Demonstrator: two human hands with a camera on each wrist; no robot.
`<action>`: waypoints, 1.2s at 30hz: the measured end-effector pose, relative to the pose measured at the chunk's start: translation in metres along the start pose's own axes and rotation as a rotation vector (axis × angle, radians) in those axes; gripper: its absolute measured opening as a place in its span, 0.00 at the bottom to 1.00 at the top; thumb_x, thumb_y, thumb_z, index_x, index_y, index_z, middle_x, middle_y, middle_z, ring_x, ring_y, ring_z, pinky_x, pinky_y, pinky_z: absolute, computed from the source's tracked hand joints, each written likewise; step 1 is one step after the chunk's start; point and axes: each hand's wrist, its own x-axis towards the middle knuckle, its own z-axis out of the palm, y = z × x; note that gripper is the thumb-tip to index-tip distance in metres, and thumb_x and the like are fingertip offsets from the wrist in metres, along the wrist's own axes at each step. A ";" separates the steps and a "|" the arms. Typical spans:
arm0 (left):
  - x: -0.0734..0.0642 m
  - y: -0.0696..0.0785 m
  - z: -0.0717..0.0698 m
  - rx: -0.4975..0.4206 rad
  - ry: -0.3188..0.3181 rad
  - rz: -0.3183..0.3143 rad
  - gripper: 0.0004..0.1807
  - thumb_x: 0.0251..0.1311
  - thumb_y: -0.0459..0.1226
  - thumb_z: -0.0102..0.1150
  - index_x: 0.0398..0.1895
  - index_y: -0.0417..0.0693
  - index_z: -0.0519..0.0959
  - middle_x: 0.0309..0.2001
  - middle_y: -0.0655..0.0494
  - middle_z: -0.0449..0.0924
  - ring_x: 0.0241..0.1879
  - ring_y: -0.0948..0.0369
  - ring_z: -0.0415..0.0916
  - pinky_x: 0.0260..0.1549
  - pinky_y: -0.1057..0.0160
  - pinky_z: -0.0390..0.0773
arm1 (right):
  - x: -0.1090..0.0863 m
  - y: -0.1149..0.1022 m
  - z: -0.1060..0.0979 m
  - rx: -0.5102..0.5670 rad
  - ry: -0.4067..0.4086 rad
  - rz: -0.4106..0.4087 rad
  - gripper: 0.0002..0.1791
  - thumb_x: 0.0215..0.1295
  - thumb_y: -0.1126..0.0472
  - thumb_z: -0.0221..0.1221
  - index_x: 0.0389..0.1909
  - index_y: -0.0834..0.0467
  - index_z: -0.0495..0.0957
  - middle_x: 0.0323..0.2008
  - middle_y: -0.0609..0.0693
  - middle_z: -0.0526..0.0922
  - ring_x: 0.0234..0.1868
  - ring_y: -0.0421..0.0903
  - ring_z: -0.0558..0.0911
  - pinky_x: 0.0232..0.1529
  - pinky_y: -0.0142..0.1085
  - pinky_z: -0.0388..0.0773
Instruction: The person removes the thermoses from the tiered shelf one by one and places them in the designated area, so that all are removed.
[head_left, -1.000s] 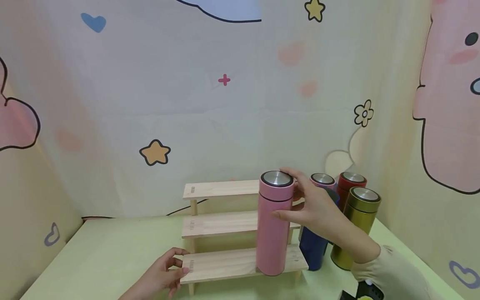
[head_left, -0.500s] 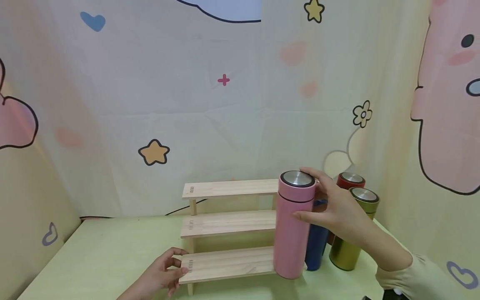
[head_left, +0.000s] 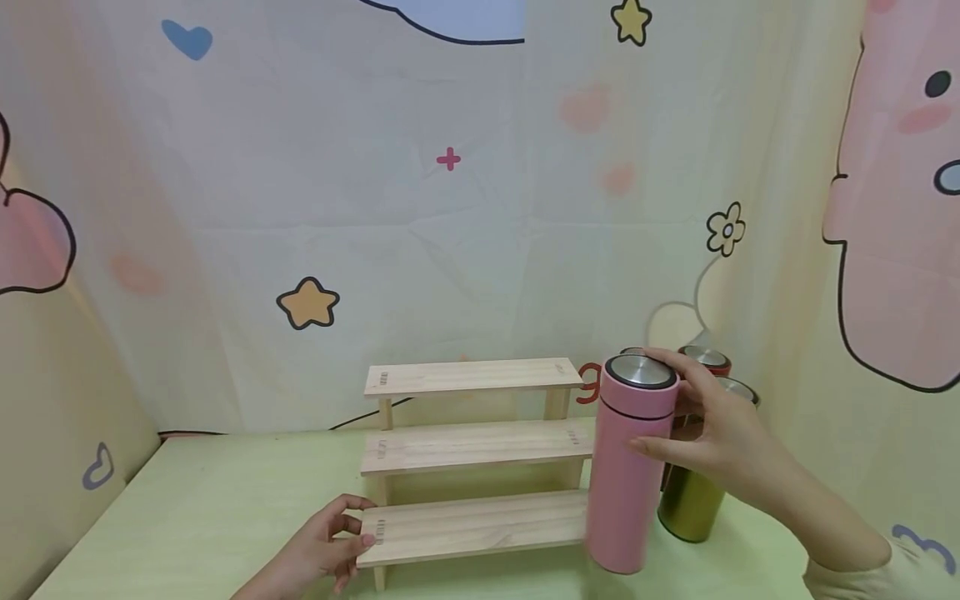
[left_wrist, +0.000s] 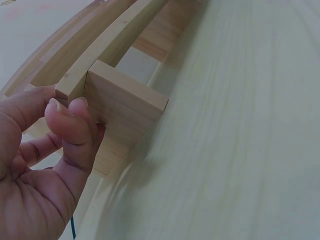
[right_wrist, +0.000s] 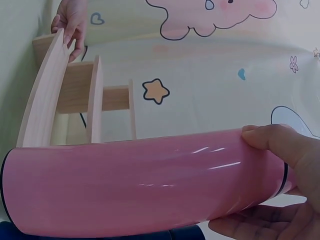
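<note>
My right hand [head_left: 723, 433] grips a pink thermos bottle [head_left: 626, 492] near its top, thumb on the near side. The bottle stands nearly upright in front of the right end of a three-tier wooden shelf [head_left: 472, 529]. Whether its base touches the table cannot be told. In the right wrist view the pink bottle [right_wrist: 135, 185] spans the lower half, with the fingers and thumb around its upper end. My left hand [head_left: 322, 546] pinches the left end of the lowest board, thumb on top. The left wrist view shows its fingertips at that board's corner [left_wrist: 72, 85].
Behind the pink bottle stand an olive-gold bottle [head_left: 690, 504] and a red one [head_left: 708, 358], both partly covered by the right hand. Part of another lid [head_left: 632, 351] shows there too. Something dark blue [right_wrist: 187, 233] lies below the pink bottle. Printed cloth [head_left: 375, 225] backs the pale green table [head_left: 247, 492].
The right hand has carried the pink bottle rightward and slightly down, from in front of the lowest board to its right end. The left hand keeps its hold on the shelf.
</note>
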 end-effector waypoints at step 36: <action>0.000 0.003 0.000 0.010 -0.016 -0.027 0.33 0.66 0.41 0.57 0.64 0.31 0.54 0.40 0.50 0.73 0.21 0.65 0.71 0.17 0.72 0.73 | -0.039 0.074 -0.002 -0.090 0.122 0.148 0.51 0.47 0.59 0.74 0.71 0.53 0.56 0.42 0.57 0.82 0.35 0.23 0.76 0.34 0.24 0.79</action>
